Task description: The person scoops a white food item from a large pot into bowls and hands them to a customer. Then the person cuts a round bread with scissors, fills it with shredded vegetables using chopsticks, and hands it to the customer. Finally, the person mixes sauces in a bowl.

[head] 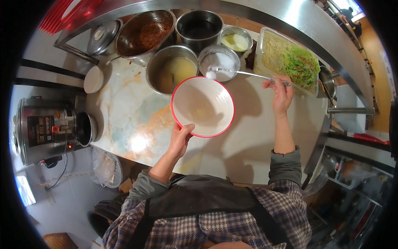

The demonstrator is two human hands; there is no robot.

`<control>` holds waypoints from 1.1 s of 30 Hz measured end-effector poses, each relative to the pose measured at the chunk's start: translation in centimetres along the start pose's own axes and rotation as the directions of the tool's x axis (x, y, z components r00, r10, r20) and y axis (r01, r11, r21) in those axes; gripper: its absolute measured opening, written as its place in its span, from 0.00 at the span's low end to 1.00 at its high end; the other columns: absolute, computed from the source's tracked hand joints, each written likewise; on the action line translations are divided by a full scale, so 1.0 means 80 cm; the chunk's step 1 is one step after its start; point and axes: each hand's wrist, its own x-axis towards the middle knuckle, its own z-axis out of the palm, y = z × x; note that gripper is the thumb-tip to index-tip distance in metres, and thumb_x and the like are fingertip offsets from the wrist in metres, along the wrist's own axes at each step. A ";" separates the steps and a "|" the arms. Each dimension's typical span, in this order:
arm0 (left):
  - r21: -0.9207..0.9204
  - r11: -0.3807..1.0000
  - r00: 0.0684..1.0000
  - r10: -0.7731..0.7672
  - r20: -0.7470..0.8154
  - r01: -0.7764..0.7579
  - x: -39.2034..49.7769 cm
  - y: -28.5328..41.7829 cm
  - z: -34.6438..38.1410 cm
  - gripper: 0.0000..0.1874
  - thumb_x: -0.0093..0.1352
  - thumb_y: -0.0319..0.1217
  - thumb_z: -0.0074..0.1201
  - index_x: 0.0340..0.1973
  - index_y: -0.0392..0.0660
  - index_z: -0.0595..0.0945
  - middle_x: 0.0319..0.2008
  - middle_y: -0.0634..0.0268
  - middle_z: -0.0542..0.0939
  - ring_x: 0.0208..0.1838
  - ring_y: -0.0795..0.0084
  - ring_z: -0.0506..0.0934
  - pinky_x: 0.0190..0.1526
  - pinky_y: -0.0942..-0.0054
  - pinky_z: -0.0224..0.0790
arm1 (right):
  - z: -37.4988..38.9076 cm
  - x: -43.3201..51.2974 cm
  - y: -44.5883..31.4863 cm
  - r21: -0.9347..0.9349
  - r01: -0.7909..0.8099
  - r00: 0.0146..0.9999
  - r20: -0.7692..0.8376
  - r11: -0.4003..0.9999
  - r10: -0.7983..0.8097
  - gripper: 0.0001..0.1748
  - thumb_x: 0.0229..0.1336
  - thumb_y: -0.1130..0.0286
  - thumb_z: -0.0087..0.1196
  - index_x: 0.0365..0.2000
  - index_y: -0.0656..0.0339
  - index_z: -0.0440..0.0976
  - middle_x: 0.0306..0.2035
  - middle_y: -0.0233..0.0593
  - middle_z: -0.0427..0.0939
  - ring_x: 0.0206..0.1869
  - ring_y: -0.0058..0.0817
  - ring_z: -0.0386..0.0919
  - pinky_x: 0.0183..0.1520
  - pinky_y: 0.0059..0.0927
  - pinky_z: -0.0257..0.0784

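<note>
My left hand [181, 137] grips the near rim of a white bowl with a red edge [214, 118], its thumb over the lip. A small yellowish patch lies at the bottom of the bowl. With my right hand [282, 93] I hold a long-handled metal spoon [248, 73] by its far end. The spoon's head, carrying some white grains, is at the bowl's far rim, in front of a metal bowl of white granules [221, 60]. Left of that stands a steel pot of yellowish liquid [183, 67] with a handle sticking out of it.
Behind are a large pan of red-brown sauce [152, 35], a pot of dark liquid [199, 29], a small bowl of pale yellow contents [238, 42] and a plastic tub of shredded vegetables [298, 62]. A steel shelf [248, 7] crosses above. A steel cooker [46, 130] stands left.
</note>
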 end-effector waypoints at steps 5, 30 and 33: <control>-0.016 1.000 1.000 0.018 0.010 -0.018 -0.017 0.004 -0.007 0.32 0.64 0.24 0.54 0.64 0.41 0.63 0.55 0.61 0.74 0.54 0.71 0.75 0.56 0.68 0.71 | 0.027 0.001 0.010 -0.385 -0.383 0.827 0.263 0.840 0.497 0.10 0.68 0.71 0.50 0.47 0.64 0.72 0.33 0.43 0.81 0.32 0.27 0.81 0.37 0.31 0.78; -0.124 0.956 0.935 0.226 -0.275 -0.267 -0.117 0.020 -0.204 0.35 0.63 0.29 0.51 0.67 0.35 0.61 0.60 0.55 0.71 0.61 0.62 0.72 0.61 0.64 0.66 | 0.231 0.012 0.031 -0.213 -0.303 0.898 0.263 0.929 0.353 0.14 0.68 0.65 0.51 0.41 0.69 0.73 0.32 0.49 0.82 0.32 0.33 0.84 0.36 0.29 0.79; -0.138 0.948 0.927 0.237 -0.292 -0.286 -0.112 0.032 -0.195 0.34 0.64 0.28 0.50 0.67 0.36 0.61 0.60 0.55 0.71 0.61 0.62 0.72 0.61 0.64 0.66 | 0.226 0.015 0.003 -0.032 -0.387 0.897 0.218 0.921 0.385 0.16 0.68 0.66 0.48 0.40 0.74 0.72 0.31 0.56 0.81 0.30 0.39 0.83 0.35 0.33 0.81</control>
